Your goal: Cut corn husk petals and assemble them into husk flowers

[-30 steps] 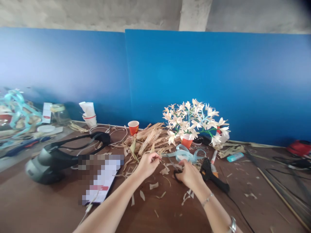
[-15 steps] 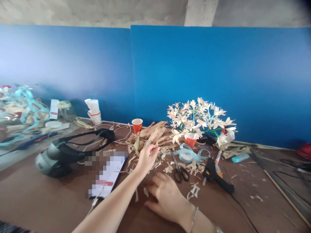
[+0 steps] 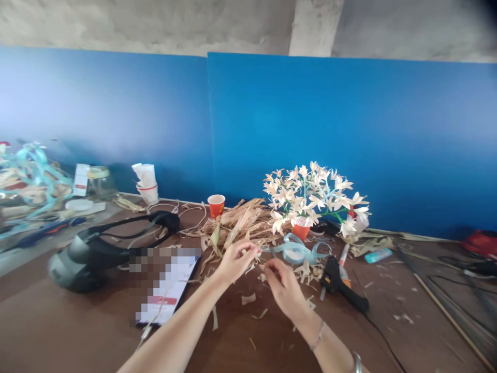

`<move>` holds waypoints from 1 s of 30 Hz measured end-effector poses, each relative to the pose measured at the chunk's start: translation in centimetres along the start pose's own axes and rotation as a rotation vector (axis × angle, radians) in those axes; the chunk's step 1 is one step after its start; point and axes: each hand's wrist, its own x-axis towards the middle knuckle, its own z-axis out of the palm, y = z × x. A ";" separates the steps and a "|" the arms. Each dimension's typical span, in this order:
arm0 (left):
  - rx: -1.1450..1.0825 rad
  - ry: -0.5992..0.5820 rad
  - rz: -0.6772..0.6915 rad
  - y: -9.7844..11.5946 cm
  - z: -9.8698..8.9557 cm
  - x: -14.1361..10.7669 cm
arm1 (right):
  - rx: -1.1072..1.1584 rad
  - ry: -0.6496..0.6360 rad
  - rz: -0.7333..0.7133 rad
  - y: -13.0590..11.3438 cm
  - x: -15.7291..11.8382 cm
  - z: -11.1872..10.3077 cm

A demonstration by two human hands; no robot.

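Note:
My left hand (image 3: pixel 237 260) is closed in a pinch above the table, its fingertips just in front of the dried husks (image 3: pixel 248 220). Whatever lies between them is too small to make out. Close by on the right, my right hand (image 3: pixel 286 287) also has thumb and fingers pressed together, their contents unclear. Past the fingertips lies a roll of light blue ribbon (image 3: pixel 293 253), one loose end reaching toward my left fingers. Pale flowers (image 3: pixel 310 194) on green and blue stems stand in a red paper cup (image 3: pixel 301 228). The scissors are mostly hidden behind my right hand.
A black glue gun (image 3: pixel 341 285) with a cord lies at the right, near a turquoise packet (image 3: pixel 378 255). At the left are a phone (image 3: pixel 171 290), a strapped headset (image 3: pixel 85 259) and a white cup (image 3: pixel 148 192). Another red cup (image 3: pixel 216 205) stands behind. Husk scraps (image 3: pixel 248 299) litter the brown table.
My right hand has risen from the tabletop, moved away from me and closed into a pinch beside my left hand. My left hand has shifted slightly and stays pinched.

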 end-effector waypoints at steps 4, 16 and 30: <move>0.083 -0.141 0.111 0.5 0.3 -0.4 | 0.086 -0.009 0.081 1.2 0.7 -1.1; 0.382 -0.111 0.183 0.2 1.4 -0.8 | -0.014 0.055 0.035 1.6 0.9 -1.1; 0.606 0.154 0.176 0.7 3.5 -1.6 | -0.424 0.318 0.056 0.9 0.4 -1.0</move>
